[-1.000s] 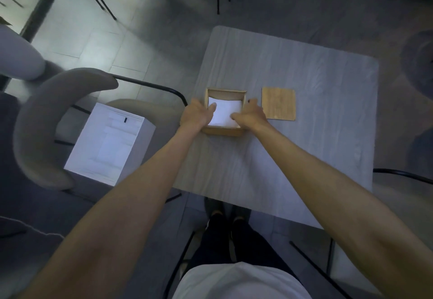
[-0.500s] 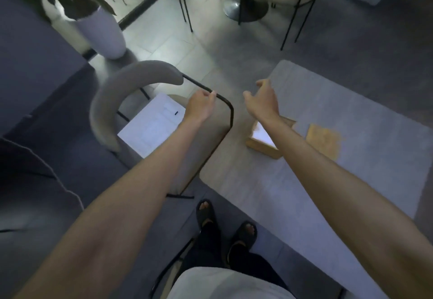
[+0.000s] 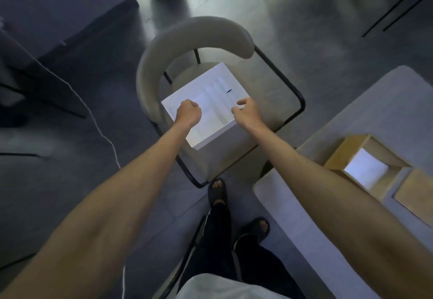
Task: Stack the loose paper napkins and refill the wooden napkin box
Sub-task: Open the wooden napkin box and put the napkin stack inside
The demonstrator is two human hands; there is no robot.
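Under both hands: white box [image 3: 210, 102] on chair [image 3: 236, 148], left hand [image 3: 189, 113] beside right hand [image 3: 248, 112]. Right of right hand: table [image 3: 351, 116], bearing wooden napkin box [image 3: 365, 165] with napkins [image 3: 364, 169] inside; lid [image 3: 416, 193] just beyond.

Your two forearms are bare from elbow to wrist, with no sleeves, watch or bands showing on either. Your left hand [image 3: 188, 112] and right hand [image 3: 248, 111] carry no gloves or rings that can be made out in the dim light. Nearest the lens you wear a white fabric top [image 3: 225, 287]. Below it are dark, near-black trousers [image 3: 236, 249] with a thin pale stripe along one leg. On your feet are dark open-toed slide sandals [image 3: 218, 192], toes uncovered.
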